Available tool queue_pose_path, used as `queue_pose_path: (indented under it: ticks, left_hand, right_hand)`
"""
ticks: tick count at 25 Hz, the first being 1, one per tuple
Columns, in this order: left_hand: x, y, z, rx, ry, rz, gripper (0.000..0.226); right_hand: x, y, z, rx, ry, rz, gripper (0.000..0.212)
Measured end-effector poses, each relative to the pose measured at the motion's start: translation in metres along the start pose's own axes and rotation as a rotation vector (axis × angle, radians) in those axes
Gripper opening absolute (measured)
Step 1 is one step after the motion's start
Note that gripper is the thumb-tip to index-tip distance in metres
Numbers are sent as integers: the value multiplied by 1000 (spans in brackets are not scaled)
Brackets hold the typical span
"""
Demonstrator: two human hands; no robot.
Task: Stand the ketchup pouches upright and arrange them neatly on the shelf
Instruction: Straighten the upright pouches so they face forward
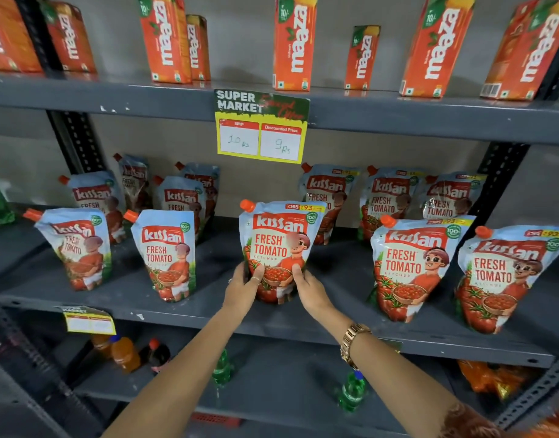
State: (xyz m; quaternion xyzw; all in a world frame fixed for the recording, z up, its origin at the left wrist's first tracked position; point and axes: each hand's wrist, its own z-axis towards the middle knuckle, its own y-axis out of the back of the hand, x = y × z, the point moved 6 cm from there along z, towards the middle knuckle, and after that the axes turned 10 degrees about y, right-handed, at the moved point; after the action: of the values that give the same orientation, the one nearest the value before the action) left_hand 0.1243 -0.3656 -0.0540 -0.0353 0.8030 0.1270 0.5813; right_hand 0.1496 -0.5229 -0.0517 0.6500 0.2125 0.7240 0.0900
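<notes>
A Kissan ketchup pouch (278,245) stands upright at the middle front of the grey shelf (208,314). My left hand (241,287) grips its lower left side and my right hand (309,290) grips its lower right side. Two pouches (74,248) (166,252) stand upright at the front left. Two more pouches (411,267) (502,276) stand at the front right. Several other pouches (327,197) stand in the back row on both sides.
Orange Maaza juice cartons (292,42) line the shelf above, whose edge carries a price sign (260,126). Drink bottles (124,354) stand on the shelf below. Dark perforated uprights (72,134) frame the rack at left and right.
</notes>
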Motion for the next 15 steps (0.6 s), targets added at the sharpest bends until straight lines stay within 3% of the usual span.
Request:
queue_pose_path:
  ticks: [5, 15]
  left_hand:
    - [8, -3, 8, 207, 54, 106, 51]
    - [13, -48, -10, 244, 22, 171, 54]
  right_hand:
    - [-6, -2, -6, -17, -31, -3, 57]
    - [-33, 38, -37, -152, -73, 35, 54]
